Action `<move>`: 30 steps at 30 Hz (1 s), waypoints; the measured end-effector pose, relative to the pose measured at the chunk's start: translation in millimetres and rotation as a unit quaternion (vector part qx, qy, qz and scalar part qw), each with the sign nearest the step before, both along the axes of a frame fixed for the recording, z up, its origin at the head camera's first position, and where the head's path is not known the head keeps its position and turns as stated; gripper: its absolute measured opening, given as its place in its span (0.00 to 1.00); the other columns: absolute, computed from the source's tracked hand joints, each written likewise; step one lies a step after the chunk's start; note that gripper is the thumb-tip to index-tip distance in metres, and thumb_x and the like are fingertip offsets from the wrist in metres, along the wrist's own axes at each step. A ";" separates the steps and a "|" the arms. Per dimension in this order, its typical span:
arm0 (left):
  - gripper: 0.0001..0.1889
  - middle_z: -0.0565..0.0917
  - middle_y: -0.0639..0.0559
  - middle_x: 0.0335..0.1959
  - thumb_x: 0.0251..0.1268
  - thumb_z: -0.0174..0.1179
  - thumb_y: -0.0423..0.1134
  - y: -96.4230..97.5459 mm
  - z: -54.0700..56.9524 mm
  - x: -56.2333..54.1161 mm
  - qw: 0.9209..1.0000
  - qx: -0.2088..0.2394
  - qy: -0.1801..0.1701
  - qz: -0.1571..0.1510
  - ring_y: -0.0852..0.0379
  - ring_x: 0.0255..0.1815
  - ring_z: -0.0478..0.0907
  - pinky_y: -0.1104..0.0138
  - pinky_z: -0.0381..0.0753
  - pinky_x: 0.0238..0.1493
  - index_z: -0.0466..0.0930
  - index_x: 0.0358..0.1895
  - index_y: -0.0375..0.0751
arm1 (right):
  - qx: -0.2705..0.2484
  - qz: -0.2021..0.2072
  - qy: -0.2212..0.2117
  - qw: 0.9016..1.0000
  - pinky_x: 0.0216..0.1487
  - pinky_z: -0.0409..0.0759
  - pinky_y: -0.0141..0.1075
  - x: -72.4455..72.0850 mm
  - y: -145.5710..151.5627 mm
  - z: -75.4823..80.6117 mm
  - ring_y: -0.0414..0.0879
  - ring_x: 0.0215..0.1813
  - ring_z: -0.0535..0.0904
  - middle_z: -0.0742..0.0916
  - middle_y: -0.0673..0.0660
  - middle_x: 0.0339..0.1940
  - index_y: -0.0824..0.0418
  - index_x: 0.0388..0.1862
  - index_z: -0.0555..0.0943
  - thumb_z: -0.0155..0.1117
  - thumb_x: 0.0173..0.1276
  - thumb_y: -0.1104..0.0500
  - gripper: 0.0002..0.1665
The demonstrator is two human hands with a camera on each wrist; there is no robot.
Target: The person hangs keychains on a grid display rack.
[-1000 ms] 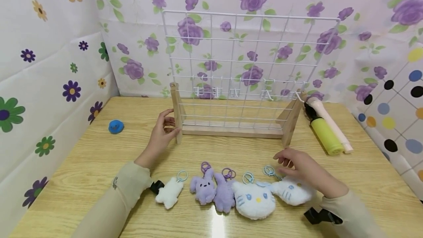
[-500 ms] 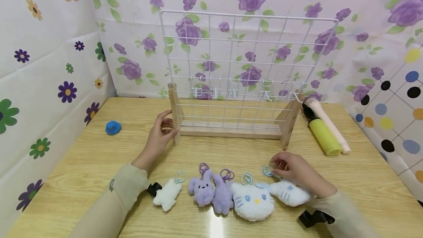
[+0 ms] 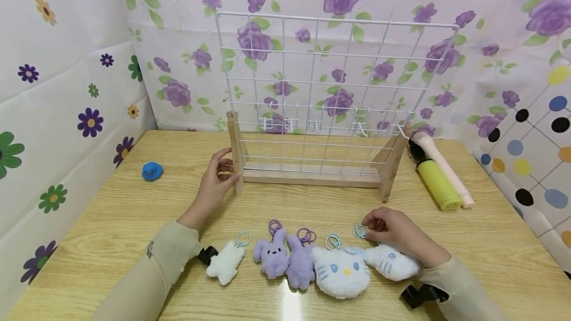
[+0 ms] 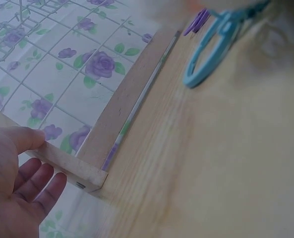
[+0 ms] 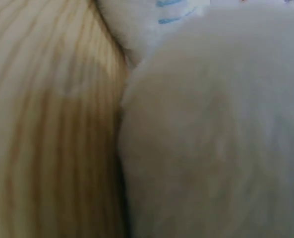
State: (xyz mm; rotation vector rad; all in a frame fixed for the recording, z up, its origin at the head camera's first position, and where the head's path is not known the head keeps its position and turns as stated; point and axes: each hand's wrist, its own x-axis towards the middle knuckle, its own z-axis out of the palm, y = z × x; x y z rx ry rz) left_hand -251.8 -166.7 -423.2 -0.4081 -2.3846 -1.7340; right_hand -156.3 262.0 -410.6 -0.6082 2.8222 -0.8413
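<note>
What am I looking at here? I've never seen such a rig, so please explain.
There is no machine at work here: a person uses two bare hands. The wide view comes from a camera on the head; the smaller ones come from cameras on the wrists.

On the table stands a white wire grid in a wooden stand. In front lie a small white plush keyring, two purple ones and two white cat-faced ones. A blue toy sits to the left, a yellow-green bottle and a pink tube to the right.

The left hand holds the stand's left side. The right hand has its fingertips at the light-blue ring of the rightmost keyring; I cannot tell whether they pinch it.
</note>
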 end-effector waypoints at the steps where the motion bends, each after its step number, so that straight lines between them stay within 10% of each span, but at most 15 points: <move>1: 0.35 0.71 0.37 0.53 0.64 0.58 0.26 0.0 0.0 -0.1 1.000 0.000 0.000 0.000 0.55 0.49 0.71 0.78 0.74 0.46 0.55 0.72 0.44 | 0.000 -0.001 0.001 1.000 0.33 0.74 0.28 -0.1 -0.3 -0.1 0.31 0.31 0.72 0.81 0.47 0.30 0.58 0.39 0.83 0.70 0.60 0.58 0.09; 30: 0.35 0.71 0.37 0.54 0.64 0.58 0.25 1.2 2.2 2.0 1.000 0.000 -0.001 0.001 0.57 0.48 0.71 0.79 0.73 0.46 0.55 0.72 0.44 | 0.013 -0.011 0.005 1.000 0.31 0.72 0.29 2.5 -5.2 -1.2 0.34 0.31 0.71 0.79 0.47 0.29 0.55 0.37 0.80 0.74 0.57 0.55 0.12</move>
